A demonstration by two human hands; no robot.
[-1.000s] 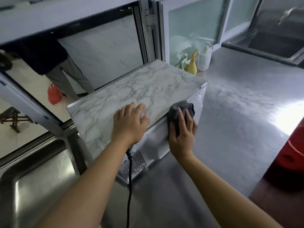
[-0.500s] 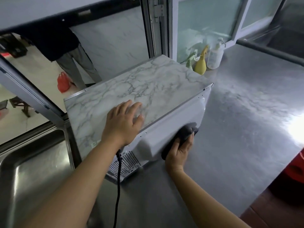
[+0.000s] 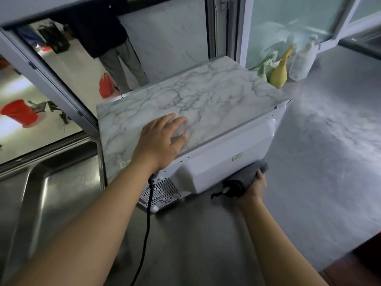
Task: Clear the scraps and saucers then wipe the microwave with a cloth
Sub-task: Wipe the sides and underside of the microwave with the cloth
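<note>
A: What takes up most of the view?

B: The steel desk (image 3: 321, 182), running from the near edge to the windows. On it stands the microwave (image 3: 206, 120), back panel toward the camera, its top covered in a marble pattern. A steel sink (image 3: 47, 203) lies just to its left.

A: And the arms?

B: Both reach forward from the bottom edge. The left forearm rises diagonally from the lower left, and the left hand (image 3: 162, 139) lies palm down on the marble top near the rear edge, fingers straight and slightly spread, pressing flat and gripping nothing.

A: The right one?

B: The right forearm comes up from the lower right. The right hand (image 3: 254, 187) sits low at the back panel's bottom right, just above the desk, fingers curled round a grey cloth (image 3: 245, 178). The cloth is bunched into a roll and touches the white panel under the raised bulge.

A: Anything smaller?

B: A black power cord (image 3: 147, 219) drops from the back panel by the left wrist and trails toward the near edge. At the far corner, against the frosted window, stand a yellow spray bottle (image 3: 280, 74) and a clear pump bottle (image 3: 301, 62), side by side.
</note>
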